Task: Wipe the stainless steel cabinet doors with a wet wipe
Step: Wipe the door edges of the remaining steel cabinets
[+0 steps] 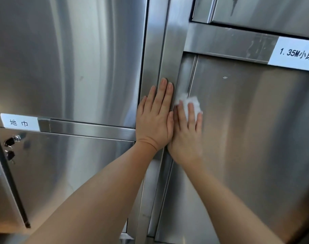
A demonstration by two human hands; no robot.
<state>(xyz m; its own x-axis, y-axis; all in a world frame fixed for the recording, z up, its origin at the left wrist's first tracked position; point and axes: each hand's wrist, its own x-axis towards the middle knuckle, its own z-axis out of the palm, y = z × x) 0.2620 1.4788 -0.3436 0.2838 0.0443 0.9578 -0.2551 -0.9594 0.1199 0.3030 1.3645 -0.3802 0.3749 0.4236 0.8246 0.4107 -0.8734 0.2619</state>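
A white wet wipe lies bunched against the left part of the right stainless steel door. My right hand presses it flat onto the door with straight fingers; most of the wipe is hidden under the fingers. My left hand lies flat, fingers straight, on the vertical steel post between the doors, touching my right hand. The tall left door fills the upper left.
A lower left door stands ajar, with keys hanging from its lock. White labels sit on the frame, one at left and one at right. Another door is at top right.
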